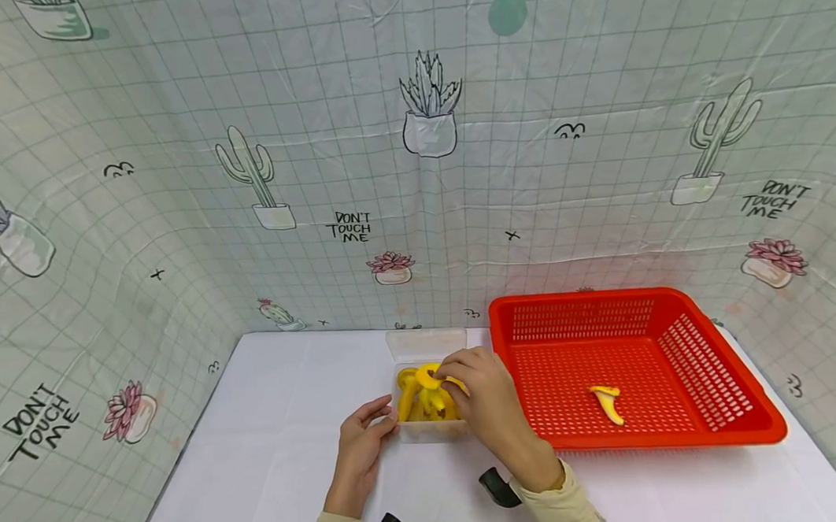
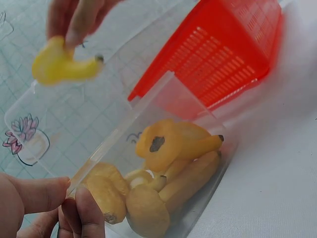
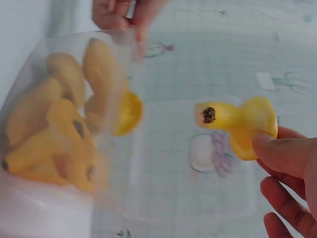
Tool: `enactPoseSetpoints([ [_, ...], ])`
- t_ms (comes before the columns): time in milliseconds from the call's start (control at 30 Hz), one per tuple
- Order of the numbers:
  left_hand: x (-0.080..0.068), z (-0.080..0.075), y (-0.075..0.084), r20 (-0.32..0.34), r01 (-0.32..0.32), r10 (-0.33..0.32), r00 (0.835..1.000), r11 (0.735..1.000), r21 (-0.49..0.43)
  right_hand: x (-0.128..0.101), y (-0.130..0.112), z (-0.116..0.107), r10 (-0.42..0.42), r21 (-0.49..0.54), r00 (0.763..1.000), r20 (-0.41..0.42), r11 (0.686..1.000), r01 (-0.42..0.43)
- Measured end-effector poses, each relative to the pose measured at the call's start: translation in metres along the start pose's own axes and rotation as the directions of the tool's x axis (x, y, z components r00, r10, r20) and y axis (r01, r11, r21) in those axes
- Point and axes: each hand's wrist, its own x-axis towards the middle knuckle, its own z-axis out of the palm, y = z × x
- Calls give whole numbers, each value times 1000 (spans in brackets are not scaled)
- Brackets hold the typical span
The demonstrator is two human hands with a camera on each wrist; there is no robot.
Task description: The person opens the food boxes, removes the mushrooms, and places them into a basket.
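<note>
The red basket (image 1: 730, 403) sits to the right of the clear box (image 1: 429, 431), one yellow piece (image 1: 608, 402) already inside. The left hand (image 1: 362, 439) pinches the box's near-left corner. The right hand (image 1: 478, 398) pinches a yellow mushroom (image 3: 237, 121) just above the box, stem pointing left, away from the basket

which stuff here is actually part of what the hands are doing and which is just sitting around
In use:
- right hand, pinching a yellow mushroom piece
- left hand, holding the clear box at its corner
- more yellow pieces inside the clear box
- red basket, with one yellow piece lying in it

Just there:
- white tabletop
- cactus-print backdrop
</note>
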Motion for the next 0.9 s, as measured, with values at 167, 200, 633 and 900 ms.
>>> enactPoseSetpoints([
  [167, 0, 0, 0, 1, -3, 3, 1000, 1000, -4, -2, 0, -23, 5, -7, 998, -69, 1000, -6],
  [200, 0, 0, 0, 0, -3, 3, 1000, 1000, -6, -3, 1, -28, 6, -10, 997, -76, 1000, -7],
  [633, 0, 0, 0, -1, -13, 13, 1000, 1000, -9, -23, 23, -71, -5, -98, 986, -164, 995, -11],
  [900, 1, 1, -1, -4, -8, 8, 1000, 1000, -4, -36, 40, -86, -38, -138, 986, -165, 990, 15],
])
